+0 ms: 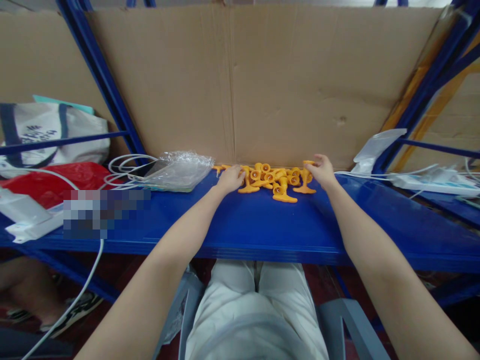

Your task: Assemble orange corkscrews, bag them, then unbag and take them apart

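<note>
Several yellow-orange T-shaped plastic handles with hollow, cup-like ends (pixel 268 177) lie in a loose pile on the blue shelf top (pixel 255 225), close to the cardboard. My left hand (pixel 231 180) rests at the pile's left edge, its fingers loosely bent and touching the nearest handles; no handle shows clearly gripped in it. At the right end, my right hand (pixel 323 171) has thumb and fingers around the upper end of a yellow T-shaped handle (pixel 305 181). One handle (pixel 285 195) lies in front of the others, its crossbar towards me.
A tall cardboard sheet (pixel 281 85) stands behind the pile between blue metal posts (pixel 101 75). Clear plastic bags (pixel 180 170), white cables (pixel 120 167) and a red bag (pixel 82 177) lie left. A white power strip (pixel 435 184) lies right. Another person's leg (pixel 30 290) shows lower left.
</note>
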A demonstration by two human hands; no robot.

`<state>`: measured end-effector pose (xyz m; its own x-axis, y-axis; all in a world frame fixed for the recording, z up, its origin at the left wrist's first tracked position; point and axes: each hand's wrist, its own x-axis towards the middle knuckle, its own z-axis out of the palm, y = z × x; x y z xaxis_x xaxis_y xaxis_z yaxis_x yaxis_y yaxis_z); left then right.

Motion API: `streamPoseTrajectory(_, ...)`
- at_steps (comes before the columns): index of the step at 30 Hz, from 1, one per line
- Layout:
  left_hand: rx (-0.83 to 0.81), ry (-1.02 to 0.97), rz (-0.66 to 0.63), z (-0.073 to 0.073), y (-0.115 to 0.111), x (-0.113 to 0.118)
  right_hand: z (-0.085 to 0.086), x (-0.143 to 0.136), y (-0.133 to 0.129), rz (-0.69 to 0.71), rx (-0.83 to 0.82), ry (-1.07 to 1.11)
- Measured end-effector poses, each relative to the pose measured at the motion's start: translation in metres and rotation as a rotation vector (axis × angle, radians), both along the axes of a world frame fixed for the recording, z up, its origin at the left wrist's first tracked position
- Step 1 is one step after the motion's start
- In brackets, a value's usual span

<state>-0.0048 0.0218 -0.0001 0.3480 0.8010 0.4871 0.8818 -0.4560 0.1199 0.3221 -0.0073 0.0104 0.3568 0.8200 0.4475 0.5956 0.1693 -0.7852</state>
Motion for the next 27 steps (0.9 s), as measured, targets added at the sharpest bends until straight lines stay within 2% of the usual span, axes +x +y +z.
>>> streamPoseTrajectory(4, 0.123, -0.059, -0.088, 0.005, -0.006, 0.002, 0.015, -0.009, -0.003, -0.052, 0.202, -0.120)
streamPoseTrajectory(8, 0.201, -0.065, -0.244, 0.011, -0.018, 0.007, 0.029, -0.026, -0.010, -0.072, 0.282, -0.174)
streamPoseTrajectory(10, 0.231, -0.045, -0.313, 0.013, -0.026, 0.012, 0.032, -0.041, -0.013, -0.009, 0.311, -0.080)
streamPoseTrajectory(13, 0.258, -0.029, -0.353, 0.014, -0.035, 0.020, 0.033, -0.067, -0.016, 0.189, 0.309, 0.128)
streamPoseTrajectory(15, 0.264, -0.047, -0.328, 0.013, -0.037, 0.025, 0.031, -0.085, -0.021, 0.320, 0.247, 0.250)
streamPoseTrajectory(20, 0.209, -0.114, -0.203, 0.013, -0.034, 0.026, 0.026, -0.113, -0.042, 0.567, -0.051, 0.462)
streamPoseTrajectory(24, 0.033, -0.037, -0.048, 0.021, -0.040, 0.022, 0.025, -0.119, -0.056, 0.715, -0.330, 0.421)
streamPoseTrajectory(27, -0.001, 0.024, -0.004, 0.027, -0.049, 0.022, 0.023, -0.120, -0.059, 0.791, -0.415, 0.362)
